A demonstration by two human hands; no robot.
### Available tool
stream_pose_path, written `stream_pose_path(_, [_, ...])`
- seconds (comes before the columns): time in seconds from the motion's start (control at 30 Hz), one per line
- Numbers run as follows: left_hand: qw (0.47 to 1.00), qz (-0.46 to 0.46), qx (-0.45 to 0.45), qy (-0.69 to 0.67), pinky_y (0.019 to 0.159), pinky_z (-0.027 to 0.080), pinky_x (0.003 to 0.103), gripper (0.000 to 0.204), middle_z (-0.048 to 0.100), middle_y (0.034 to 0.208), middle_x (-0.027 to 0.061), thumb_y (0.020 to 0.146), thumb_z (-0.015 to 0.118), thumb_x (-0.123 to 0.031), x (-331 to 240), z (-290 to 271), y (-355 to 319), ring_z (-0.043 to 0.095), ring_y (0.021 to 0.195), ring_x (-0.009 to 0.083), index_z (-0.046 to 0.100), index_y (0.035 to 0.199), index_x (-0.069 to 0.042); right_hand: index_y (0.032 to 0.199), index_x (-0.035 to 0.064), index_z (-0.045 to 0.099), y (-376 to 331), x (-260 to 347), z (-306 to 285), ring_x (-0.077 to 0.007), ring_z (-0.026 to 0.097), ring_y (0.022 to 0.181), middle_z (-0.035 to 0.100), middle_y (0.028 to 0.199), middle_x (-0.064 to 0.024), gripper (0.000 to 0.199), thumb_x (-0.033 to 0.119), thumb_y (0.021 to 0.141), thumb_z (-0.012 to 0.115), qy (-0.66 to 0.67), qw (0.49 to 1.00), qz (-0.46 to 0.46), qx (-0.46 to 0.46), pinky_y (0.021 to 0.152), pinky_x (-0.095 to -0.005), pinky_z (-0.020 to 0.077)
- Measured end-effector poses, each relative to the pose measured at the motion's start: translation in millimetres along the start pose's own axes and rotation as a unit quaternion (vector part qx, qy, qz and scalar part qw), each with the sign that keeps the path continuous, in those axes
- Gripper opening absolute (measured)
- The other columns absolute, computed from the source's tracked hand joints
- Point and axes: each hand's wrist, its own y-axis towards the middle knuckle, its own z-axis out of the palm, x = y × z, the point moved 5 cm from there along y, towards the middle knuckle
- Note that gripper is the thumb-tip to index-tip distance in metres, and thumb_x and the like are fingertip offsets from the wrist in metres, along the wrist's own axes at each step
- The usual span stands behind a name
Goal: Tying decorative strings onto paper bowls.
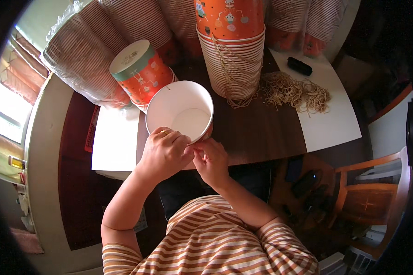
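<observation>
A white-lined paper bucket (pixel 179 103) stands tilted at the table's near edge, its mouth facing me. My left hand (pixel 164 153) is closed over its near rim, fingers bent over the edge and a ring on one finger. Close beside it, my right hand (pixel 211 160) is pinched against the bucket's outer side just below the rim. Whatever sits between those fingertips is too small or hidden to make out. On the far rim shows a small dark mark or hole (pixel 169 88). Just behind, an upturned orange bucket with a green band (pixel 144 71) leans over.
A tall stack of nested buckets (pixel 234 64) stands mid-table, cords draped down it. Right of it lie a heap of beige cords (pixel 296 91) and a black object (pixel 299 66). Plastic-wrapped bucket stacks (pixel 85 57) line the back. A wooden chair (pixel 369 197) stands at right.
</observation>
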Motion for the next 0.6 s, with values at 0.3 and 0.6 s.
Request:
stream_pose_path(0.3, [0.998, -0.002, 0.065, 0.017, 0.072, 0.053, 0.037, 0.009, 0.067, 0.073, 0.0068, 0.067, 0.071, -0.008, -1.2, -4.5, 6.4, 0.066, 0.070, 0.0252, 0.066, 0.074, -0.005, 0.084, 0.0098, 0.064, 1.9, 0.5, 0.9, -0.0309, 0.061, 0.072, 0.063, 0.079, -0.0082, 0.014, 0.009, 0.075, 0.074, 0.026, 1.000, -0.001, -0.014, 0.065, -0.0420, 0.0471])
stream_pose_path(0.6, [0.997, 0.013, 0.080, 0.022, 0.072, 0.053, 0.037, 0.010, 0.067, 0.075, 0.0075, 0.067, 0.070, -0.007, 4.4, -7.0, 4.6, 0.066, 0.071, 0.0258, 0.066, 0.076, -0.005, 0.088, 0.0103, 0.064, 8.2, 4.0, 2.9, -0.0295, 0.061, 0.075, 0.064, 0.081, -0.0077, 0.017, 0.009, 0.074, 0.074, 0.010, 0.999, -0.029, 0.010, 0.069, -0.0415, 0.0465])
